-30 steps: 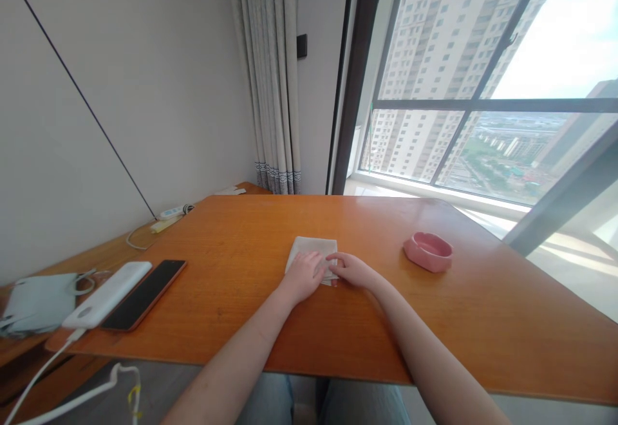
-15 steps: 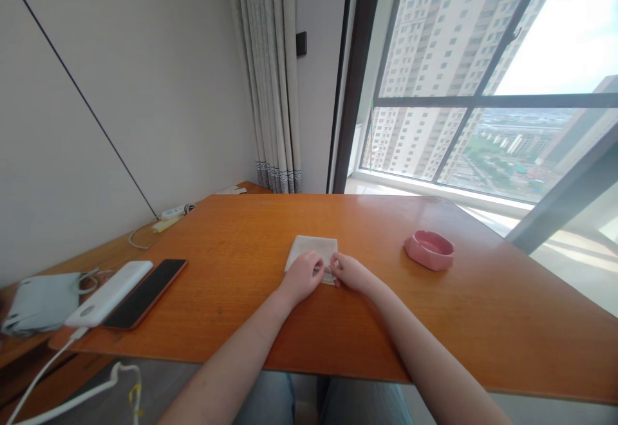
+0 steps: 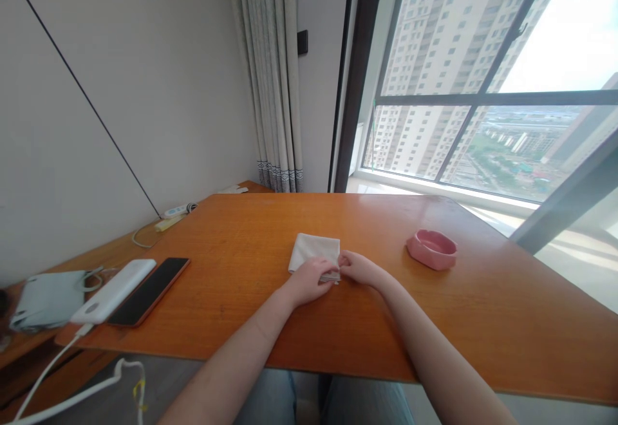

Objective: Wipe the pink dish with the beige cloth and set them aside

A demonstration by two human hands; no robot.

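Beside a tall window (image 3: 425, 100) and a hanging curtain (image 3: 273, 77), a brown wooden table (image 3: 241, 232) is filling the lower part of the view. In its middle, toward the near side, a folded pale cloth (image 3: 311, 245) is lying flat. The left hand (image 3: 311, 282) is resting over its near part, the fingers lying on top and the thumb standing a little apart from them. The right hand (image 3: 357, 266) is bending its fingers at the right edge of the cloth; whether they are pinching the fabric, I cannot tell. The two hands are staying separate, with only a small gap between them.

Farther out to the right, a pink dish (image 3: 432, 251) is sitting well apart from the right hand. On the left, a black phone (image 3: 149, 292) is lying just beside a white power bank (image 3: 113, 291), into which a white cable (image 3: 51, 367) is running from below the table edge.

In my judgement, the layers could be slipping out of line if the right fingers were pulling while the left hand was pressing too lightly. Too strong pressing could be making creases, and a catch on only the top layer could be opening the fold.
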